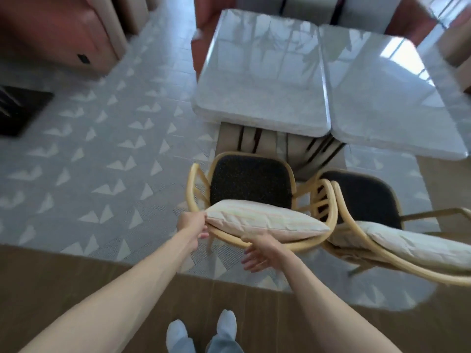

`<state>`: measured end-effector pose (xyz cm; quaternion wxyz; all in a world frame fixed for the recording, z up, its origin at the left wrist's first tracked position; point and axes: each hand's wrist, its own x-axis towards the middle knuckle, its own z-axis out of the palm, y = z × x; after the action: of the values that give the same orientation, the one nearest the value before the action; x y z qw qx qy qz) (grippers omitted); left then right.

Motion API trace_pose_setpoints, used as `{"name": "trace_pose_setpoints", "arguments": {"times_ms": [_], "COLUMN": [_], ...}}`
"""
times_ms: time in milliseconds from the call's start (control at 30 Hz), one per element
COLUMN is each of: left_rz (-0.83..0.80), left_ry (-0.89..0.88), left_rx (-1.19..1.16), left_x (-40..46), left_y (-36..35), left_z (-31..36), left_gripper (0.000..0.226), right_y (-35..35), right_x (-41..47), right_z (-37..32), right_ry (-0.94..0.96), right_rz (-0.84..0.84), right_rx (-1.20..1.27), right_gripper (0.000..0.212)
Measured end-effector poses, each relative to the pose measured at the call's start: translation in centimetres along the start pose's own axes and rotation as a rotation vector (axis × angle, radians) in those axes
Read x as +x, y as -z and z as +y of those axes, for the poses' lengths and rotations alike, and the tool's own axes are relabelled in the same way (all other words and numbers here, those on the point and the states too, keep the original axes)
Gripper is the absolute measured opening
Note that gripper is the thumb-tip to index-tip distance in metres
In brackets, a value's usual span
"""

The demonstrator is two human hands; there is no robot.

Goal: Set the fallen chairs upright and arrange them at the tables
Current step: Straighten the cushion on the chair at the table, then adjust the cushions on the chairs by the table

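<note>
A rattan armchair (251, 183) with a dark seat pad and a striped back cushion (265, 220) stands upright, facing the left of two white marble-topped tables (260, 80). My left hand (192, 224) grips the left end of its curved back rail beside the cushion. My right hand (260, 250) touches the rail just under the cushion, fingers spread and pointing down. A second, matching armchair (367, 200) stands upright on its right, arms touching, in front of the right table (387, 98).
Red upholstered benches (58, 39) stand at the far left and behind the tables. A dark mat (20, 110) lies at the left edge. Patterned grey carpet (107, 159) spreads to the left; wooden flooring (102, 284) lies under my feet.
</note>
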<state>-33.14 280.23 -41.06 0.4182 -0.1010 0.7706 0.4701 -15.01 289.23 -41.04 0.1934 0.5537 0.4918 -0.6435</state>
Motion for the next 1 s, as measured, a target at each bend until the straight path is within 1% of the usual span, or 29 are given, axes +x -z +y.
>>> {"name": "trace_pose_setpoints", "arguments": {"times_ms": [33,100,167,233,300,400,500,633,667,800,900,1000], "left_rz": [-0.004,-0.041,-0.064,-0.044,-0.014,0.108,0.293,0.513,0.581,0.735,0.816,0.851], "left_ry": [-0.067,-0.229,-0.383,-0.511,-0.592,-0.674,-0.708,-0.734,-0.748,-0.782,-0.787,-0.751], "left_rx": [-0.031,-0.109,-0.197,-0.271,-0.346,-0.553,-0.709,-0.830,-0.849,-0.917,-0.931,-0.939], "left_x": [-1.0,-3.4,-6.1,-9.2,-11.9,-15.3,-17.7,-19.7,-20.1,-22.0,-23.3,-23.3], "left_y": [1.5,4.9,9.5,15.9,20.7,30.1,39.2,51.3,55.4,67.3,75.4,82.1], "left_z": [1.8,5.8,9.1,10.5,10.2,7.3,2.9,-4.6,-6.9,-12.9,-15.1,-15.1], "left_gripper": [0.014,0.012,0.009,0.011,0.012,0.016,0.018,0.016,0.015,0.015,0.018,0.019], "right_y": [-0.9,-3.2,-6.8,-12.2,-16.6,-26.4,-37.0,-50.4,-54.7,-65.8,-74.3,-82.8], "right_x": [-1.2,-3.9,-7.0,-10.7,-13.3,-16.7,-19.1,-21.3,-21.8,-23.7,-25.9,-27.9], "right_z": [-2.7,-8.5,-14.2,-18.4,-20.3,-20.6,-19.1,-16.7,-16.0,-15.5,-16.9,-18.2], "right_ry": [0.100,0.345,0.588,0.764,0.879,1.059,1.111,1.134,1.148,1.174,1.180,1.166], "right_rz": [-0.007,0.020,0.021,-0.026,-0.009,0.038,-0.048,-0.226,-0.275,-0.403,-0.513,-0.584], "right_rx": [-0.053,-0.044,-0.006,-0.016,-0.075,-0.329,-0.522,-0.598,-0.603,-0.599,-0.533,-0.422], "right_gripper": [0.041,0.027,0.020,0.014,0.016,0.023,0.023,0.020,0.019,0.026,0.029,0.025]}}
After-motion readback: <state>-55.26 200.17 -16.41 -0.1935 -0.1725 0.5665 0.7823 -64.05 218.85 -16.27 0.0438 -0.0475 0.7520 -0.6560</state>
